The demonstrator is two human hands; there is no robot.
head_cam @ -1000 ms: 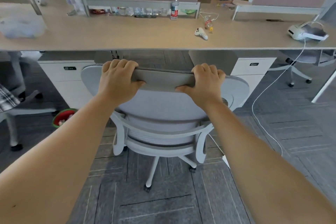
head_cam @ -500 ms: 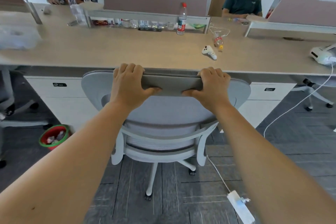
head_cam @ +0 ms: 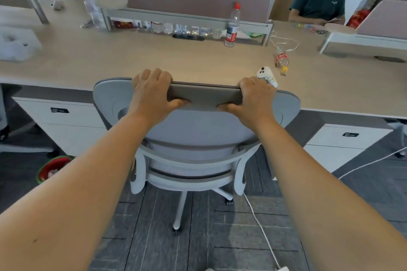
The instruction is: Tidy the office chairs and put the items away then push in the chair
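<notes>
A grey office chair [head_cam: 198, 130] stands with its back toward me, its top rim level with the front edge of the long beige desk [head_cam: 154, 59]. My left hand [head_cam: 152, 92] grips the top of the backrest left of centre. My right hand [head_cam: 253, 97] grips the same rim right of centre. The fingers of both hands curl over the far side with the thumbs on the near face. The seat is hidden behind the backrest, between two white drawer units [head_cam: 66, 125].
A white controller [head_cam: 267, 76], a small lying bottle [head_cam: 282, 61] and an upright water bottle [head_cam: 231, 26] are on the desk. A white cable [head_cam: 259, 226] trails over the floor right of the chair base. A red-green bin [head_cam: 52, 168] sits at the left. Two people sit beyond the desk.
With both hands holding the backrest, the chair has rolled forward toward the desk; its top rim now reaches the desk's front edge. The grip has not changed.
</notes>
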